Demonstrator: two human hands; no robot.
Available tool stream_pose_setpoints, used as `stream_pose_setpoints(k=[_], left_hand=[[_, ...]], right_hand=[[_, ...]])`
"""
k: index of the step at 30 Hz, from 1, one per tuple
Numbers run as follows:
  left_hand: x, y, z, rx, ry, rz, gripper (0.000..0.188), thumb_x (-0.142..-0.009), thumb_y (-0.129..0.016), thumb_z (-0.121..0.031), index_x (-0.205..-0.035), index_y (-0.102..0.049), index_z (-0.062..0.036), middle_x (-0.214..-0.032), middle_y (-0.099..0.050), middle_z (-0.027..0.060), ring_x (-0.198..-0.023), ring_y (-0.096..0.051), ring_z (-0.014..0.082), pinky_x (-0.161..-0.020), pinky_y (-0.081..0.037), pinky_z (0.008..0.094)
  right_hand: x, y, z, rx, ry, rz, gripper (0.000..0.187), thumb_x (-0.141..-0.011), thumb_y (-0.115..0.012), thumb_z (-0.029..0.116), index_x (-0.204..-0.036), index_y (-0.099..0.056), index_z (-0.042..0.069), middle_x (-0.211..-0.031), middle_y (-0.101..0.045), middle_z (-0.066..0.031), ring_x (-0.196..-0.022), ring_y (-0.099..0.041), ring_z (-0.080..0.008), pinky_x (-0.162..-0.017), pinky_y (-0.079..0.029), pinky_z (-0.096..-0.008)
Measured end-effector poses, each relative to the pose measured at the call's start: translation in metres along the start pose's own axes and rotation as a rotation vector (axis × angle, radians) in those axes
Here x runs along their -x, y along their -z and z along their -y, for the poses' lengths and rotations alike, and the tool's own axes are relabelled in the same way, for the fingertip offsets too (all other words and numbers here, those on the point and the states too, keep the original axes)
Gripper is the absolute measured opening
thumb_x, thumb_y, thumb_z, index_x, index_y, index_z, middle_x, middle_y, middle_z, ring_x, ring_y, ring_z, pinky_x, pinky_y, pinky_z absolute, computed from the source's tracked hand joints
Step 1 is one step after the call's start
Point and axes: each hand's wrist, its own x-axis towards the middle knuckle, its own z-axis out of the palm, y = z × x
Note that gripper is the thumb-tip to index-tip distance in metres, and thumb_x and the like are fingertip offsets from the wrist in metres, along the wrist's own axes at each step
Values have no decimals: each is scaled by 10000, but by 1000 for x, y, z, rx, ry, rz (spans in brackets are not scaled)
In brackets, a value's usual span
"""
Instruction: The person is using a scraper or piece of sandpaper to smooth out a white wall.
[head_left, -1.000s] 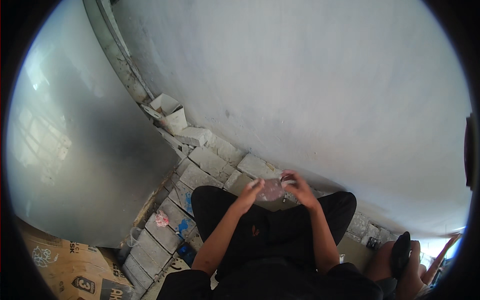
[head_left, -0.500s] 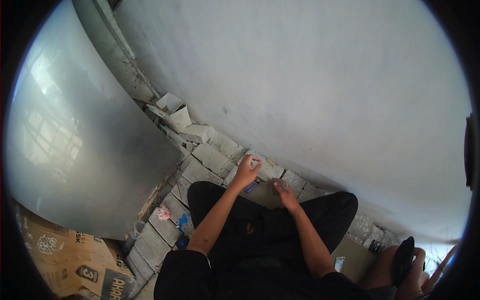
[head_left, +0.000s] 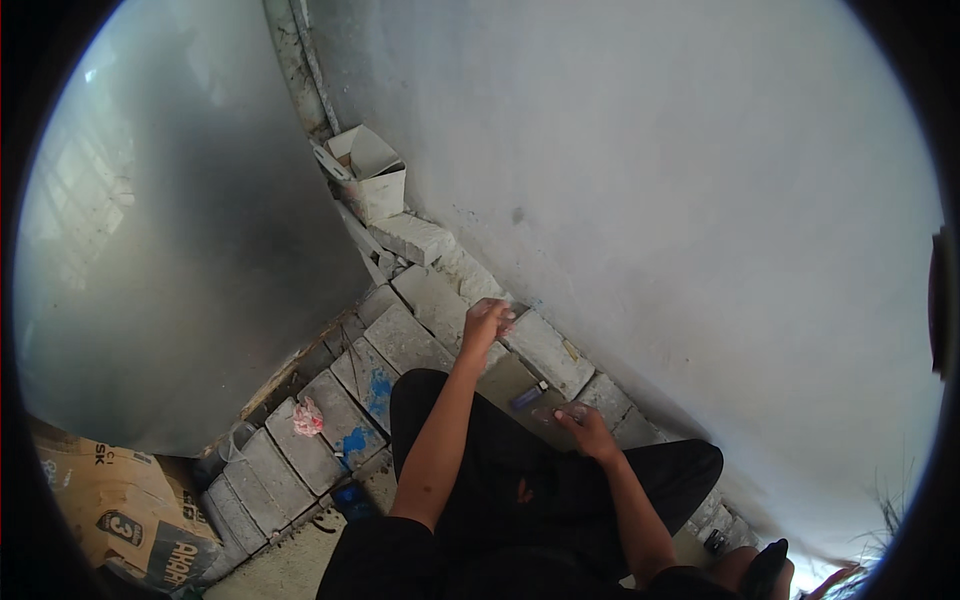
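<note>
My left hand [head_left: 487, 325] is raised near the wall's foot, its fingers curled together. Something pale shows at its fingertips, too small to make out. Lower and to the right, my right hand [head_left: 588, 432] is closed over my lap. A small see-through thing [head_left: 549, 414] sticks out from its fingers on the left; its kind is unclear. Between the hands a small purple object [head_left: 528, 397] with a pale end, shaped like a lighter, lies on a flat grey-brown surface in front of my crossed legs.
Paving blocks [head_left: 405, 340] run along the plain wall [head_left: 640, 180]. A large shiny panel [head_left: 200, 280] stands at the left, above a cardboard piece [head_left: 120, 525]. A white box [head_left: 380, 185] sits in the corner. Crumpled pink-white scrap [head_left: 307, 416] lies near blue stains. Another person's hand [head_left: 832, 582] shows lower right.
The view has shifted, showing more of the paving at left. My left hand's fingers have curled from a loose ring, further from my right hand, which has turned over the see-through thing.
</note>
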Motion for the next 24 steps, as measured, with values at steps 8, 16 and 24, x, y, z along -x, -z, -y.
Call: stream_pose_setpoints(k=[8, 16, 24], left_hand=[[-24, 32, -36, -38, -98, -177, 178, -932, -570, -188, -982, -599, -19, -812, -667, 74, -626, -625, 141, -584, -461, 271], [-22, 43, -49, 222, -98, -248, 164, -921, -530, -169, -959, -580, -17, -808, -635, 92, -678, -660, 203, -652, -481, 304], [-25, 45, -50, 312, -100, -254, 160, -910, -544, -170, -963, -576, -24, -822, -648, 104, -656, -667, 215, -650, -484, 302]], right_hand=[[-114, -11, 118, 536, 561, -280, 268, -922, -656, 158, -1151, -660, 20, -1022, -687, -174, -1023, -645, -329, -947, -464, -416], [-243, -4, 227, 1289, 939, -511, 621, -850, -553, 43, -1455, -421, 91, -1478, -458, -87, -1392, -398, -206, -1190, -227, -453], [-243, -13, 214, 1418, 705, -555, 585, -918, -412, 37, -1497, -348, 85, -1558, -358, -15, -1450, -293, -128, -1222, -125, -443]])
